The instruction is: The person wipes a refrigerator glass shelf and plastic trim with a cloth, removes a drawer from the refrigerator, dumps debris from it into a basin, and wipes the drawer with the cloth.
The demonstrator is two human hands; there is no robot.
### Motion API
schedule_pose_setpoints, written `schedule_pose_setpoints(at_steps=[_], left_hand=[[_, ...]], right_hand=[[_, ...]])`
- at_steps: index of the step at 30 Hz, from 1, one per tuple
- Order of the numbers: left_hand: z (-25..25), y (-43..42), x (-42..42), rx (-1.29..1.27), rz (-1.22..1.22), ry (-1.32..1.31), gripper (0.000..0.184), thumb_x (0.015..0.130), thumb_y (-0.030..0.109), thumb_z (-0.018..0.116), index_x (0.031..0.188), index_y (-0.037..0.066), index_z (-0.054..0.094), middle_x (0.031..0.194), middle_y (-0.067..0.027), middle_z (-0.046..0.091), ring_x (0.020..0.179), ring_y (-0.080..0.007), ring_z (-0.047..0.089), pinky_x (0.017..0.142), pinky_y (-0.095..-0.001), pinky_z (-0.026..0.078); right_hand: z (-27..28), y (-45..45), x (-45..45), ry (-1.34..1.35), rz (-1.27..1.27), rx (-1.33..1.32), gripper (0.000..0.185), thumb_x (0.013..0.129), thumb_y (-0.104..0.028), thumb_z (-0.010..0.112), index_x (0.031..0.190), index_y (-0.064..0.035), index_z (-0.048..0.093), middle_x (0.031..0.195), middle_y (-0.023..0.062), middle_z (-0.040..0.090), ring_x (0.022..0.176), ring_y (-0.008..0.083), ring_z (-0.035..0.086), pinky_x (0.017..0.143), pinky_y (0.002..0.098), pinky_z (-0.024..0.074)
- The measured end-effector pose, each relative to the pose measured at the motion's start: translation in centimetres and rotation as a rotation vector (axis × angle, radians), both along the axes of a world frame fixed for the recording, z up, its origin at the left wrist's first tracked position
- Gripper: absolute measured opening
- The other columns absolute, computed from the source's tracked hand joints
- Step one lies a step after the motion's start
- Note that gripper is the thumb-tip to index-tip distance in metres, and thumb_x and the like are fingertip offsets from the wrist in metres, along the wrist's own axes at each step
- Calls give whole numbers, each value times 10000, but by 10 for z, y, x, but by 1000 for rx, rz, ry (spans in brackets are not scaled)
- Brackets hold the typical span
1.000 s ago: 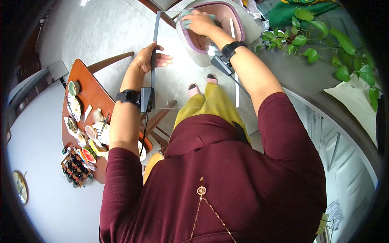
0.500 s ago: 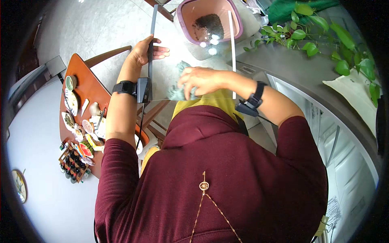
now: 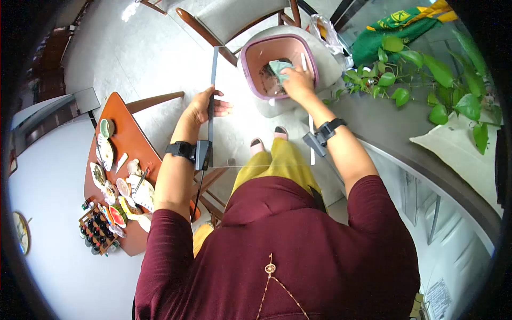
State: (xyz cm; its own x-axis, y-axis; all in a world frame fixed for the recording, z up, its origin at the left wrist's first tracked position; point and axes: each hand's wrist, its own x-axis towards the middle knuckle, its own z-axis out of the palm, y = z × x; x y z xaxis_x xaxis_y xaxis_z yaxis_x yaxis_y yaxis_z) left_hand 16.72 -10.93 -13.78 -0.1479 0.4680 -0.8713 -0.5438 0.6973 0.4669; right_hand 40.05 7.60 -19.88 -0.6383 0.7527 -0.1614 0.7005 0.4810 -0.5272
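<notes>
My left hand (image 3: 203,105) grips the dark-edged left side of a clear flat panel (image 3: 250,125), its fingertips showing through the sheet. A white strip (image 3: 312,141) runs along the panel's right side. My right hand (image 3: 297,84) is closed on a pale green cloth (image 3: 279,69) at the panel's far right part. Seen through the panel there, a pink basin (image 3: 247,80) has dark, crumbly material inside. The cloth seems to lie against the panel's surface.
On the left stands a wooden table (image 3: 118,120) with dishes, a watermelon piece (image 3: 117,214) and a rack of small dark bottles (image 3: 97,230). A chair (image 3: 205,31) is ahead. Trailing leaves (image 3: 437,69) hang over the grey counter (image 3: 373,114) at right, near a green-yellow cloth (image 3: 397,32).
My right hand has carried the cloth forward and right, from the panel's near middle to its far right part. The view has shifted, showing more floor and my feet.
</notes>
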Motion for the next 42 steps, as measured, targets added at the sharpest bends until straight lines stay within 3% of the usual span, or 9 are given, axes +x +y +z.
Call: schedule_pose_setpoints(at_steps=[6,8,11,14,15,21,26,34,42], left_hand=[[4,-2,4,-18,15,12,418,1007,395,219,1033,36,432,909,-292,640,782,-389,672,665,-416,573],[3,-4,6,-19,18,6,414,1008,392,219,1035,37,429,907,-291,641,784,-391,672,661,-413,574],[3,-5,7,-14,28,-3,410,1009,387,220,1039,33,425,907,-293,640,784,-390,672,659,-406,576],[5,-6,9,-17,35,-16,414,1010,384,219,1033,27,427,901,-295,639,778,-391,673,654,-407,578],[6,-6,10,-19,42,-8,404,1009,387,241,1032,38,441,905,-286,646,774,-375,676,649,-390,580],[-1,-8,8,14,49,5,419,1010,389,220,1023,31,437,912,-305,637,771,-394,673,646,-409,580],[-9,-12,6,48,37,-24,418,1011,412,223,1062,51,428,962,-302,637,825,-387,673,673,-401,574],[-16,-16,8,187,-63,-12,465,1016,416,202,1226,58,412,1119,-230,624,877,-355,674,681,-352,590],[-29,-12,4,253,-24,-56,490,1014,427,175,1184,27,400,1078,-288,617,875,-414,661,704,-395,590]], right_hand=[[27,-34,-84,53,309,-58,368,771,-132,614,1118,-251,648,1272,86,492,1118,331,470,953,460,408],[21,-33,-110,254,475,23,309,825,-150,560,1089,-271,664,1269,120,480,1153,357,435,963,450,384],[3,-15,-147,262,490,28,276,859,-254,553,1119,-211,639,1268,132,483,1173,369,422,971,455,376],[-39,8,-172,159,199,-42,430,902,-420,497,1193,-111,561,1255,159,492,1134,404,458,957,513,389],[-18,13,-163,21,194,41,383,873,-130,486,1195,-298,609,1262,82,487,1157,334,461,959,454,420],[7,13,-84,-76,152,-21,413,846,-98,491,1196,-284,608,1294,112,466,1127,362,464,964,454,419],[21,-51,-8,226,440,-35,396,714,-37,598,1030,-256,691,1227,59,519,1095,321,476,939,418,435],[69,-137,87,203,686,-226,322,683,-67,632,951,-232,700,1226,32,542,1118,288,485,978,380,410],[47,-124,149,15,83,-16,303,745,-99,633,1008,-241,682,1206,92,535,1150,309,477,969,403,420]])
